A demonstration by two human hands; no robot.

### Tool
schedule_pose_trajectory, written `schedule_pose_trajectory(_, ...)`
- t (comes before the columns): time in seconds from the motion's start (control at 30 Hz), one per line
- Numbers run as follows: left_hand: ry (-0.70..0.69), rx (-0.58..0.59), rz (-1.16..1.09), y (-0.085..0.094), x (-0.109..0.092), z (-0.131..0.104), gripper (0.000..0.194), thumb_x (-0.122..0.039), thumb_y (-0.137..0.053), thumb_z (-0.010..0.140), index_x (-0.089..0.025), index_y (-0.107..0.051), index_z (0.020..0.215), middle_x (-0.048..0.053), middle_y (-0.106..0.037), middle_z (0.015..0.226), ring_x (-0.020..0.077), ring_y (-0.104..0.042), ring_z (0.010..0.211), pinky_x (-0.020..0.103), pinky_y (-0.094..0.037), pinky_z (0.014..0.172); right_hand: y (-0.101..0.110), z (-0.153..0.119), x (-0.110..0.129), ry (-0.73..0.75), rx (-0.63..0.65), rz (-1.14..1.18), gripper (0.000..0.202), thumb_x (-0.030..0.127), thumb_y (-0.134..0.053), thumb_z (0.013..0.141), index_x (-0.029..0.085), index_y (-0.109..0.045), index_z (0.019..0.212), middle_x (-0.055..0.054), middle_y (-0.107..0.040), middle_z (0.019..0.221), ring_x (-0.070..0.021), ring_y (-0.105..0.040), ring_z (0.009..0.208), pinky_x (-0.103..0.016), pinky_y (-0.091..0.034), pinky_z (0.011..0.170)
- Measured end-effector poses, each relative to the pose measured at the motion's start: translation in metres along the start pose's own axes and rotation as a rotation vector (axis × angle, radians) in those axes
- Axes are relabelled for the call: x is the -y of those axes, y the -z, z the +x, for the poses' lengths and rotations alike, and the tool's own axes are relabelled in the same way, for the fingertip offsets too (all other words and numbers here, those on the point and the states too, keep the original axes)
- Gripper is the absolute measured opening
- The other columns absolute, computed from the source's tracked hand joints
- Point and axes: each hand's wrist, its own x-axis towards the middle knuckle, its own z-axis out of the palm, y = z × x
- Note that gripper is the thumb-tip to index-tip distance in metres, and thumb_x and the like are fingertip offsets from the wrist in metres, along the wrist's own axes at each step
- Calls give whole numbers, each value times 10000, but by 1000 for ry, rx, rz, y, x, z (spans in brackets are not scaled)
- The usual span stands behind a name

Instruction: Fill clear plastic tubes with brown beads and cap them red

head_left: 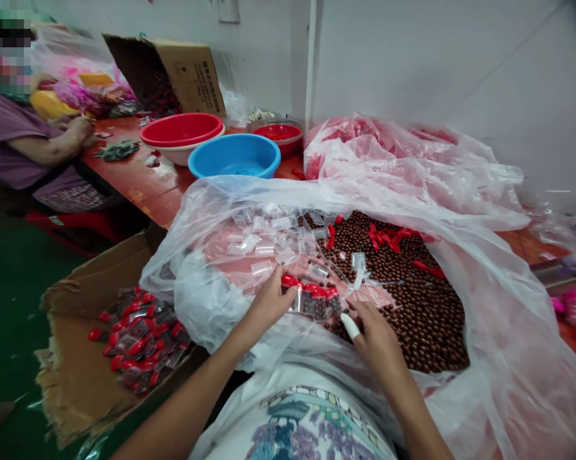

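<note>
Lying between the two hands, the row of red-capped clear plastic containers (319,310) rests inside the spread translucent plastic bag (196,313), just left of the broad bed of loose glossy brown balls (426,322). The left hand (267,306) is at the row's left end, thumb and forefinger set close together at the outermost container; it seems to touch it, though I cannot tell how firmly it grips. The right hand (381,338), with a white fingertip cover (350,326) on one digit, is curled narrowly beside the row's right end; whether it pinches anything cannot be told. Each container should be light, with smooth, fairly stiff walls that may skid on the slick bag, and those showing brown balls inside ought to weigh more than the clear empty containers (263,250) heaped behind. The surest hold is probably a thumb-and-forefinger pinch on opposite sides just below the red cap, where the body is likely firmest; pulling by the cap alone could loosen it. Pressing the row from both ends may keep it together, but too much force could make the middle ones buckle upward. The balls look hard and ready to roll, so one trapped underneath might rock a container, and the limp bag offers little steady footing.
</note>
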Motion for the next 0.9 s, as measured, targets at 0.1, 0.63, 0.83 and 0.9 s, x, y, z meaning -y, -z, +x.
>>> schedule_pose_trajectory(0.1,-40,-42,232,-4,9,6,417,-470,-705,609,-195,-553,883,60,-582,882,254,-533,864,358,-386,785,-4,13,4,-44,47,-110,382,194,-487,816,192,-516,1197,-109,-631,994,-264,-608,914,-389,-497,764)
schedule_pose_trajectory(0.63,57,333,-157,-33,9,17,741,-324,-789,524,-201,-532,1208,40,-621,1008,194,-568,885,291,-434,802,-25,24,20,-145,68,299,528,150,-410,790,195,-463,1313,-83,-559,1278,-224,-494,1201,-386,-421,978)
schedule_pose_trajectory(0.83,98,286,-539,-24,1,3,552,-307,-767,578,-191,-613,1095,-2,-610,818,115,-552,681,247,-441,681,-12,17,18,51,183,473,598,138,-412,766,246,-412,1354,-21,-459,1376,-213,-401,1282,-401,-369,1031)
schedule_pose_trajectory(0.9,88,244,-669,-14,-1,-3,526,-285,-814,501,-168,-647,985,-1,-604,790,116,-554,669,249,-440,673,-9,17,24,90,144,487,635,139,-437,765,280,-361,1380,6,-415,1408,-224,-371,1301,-398,-364,1038)
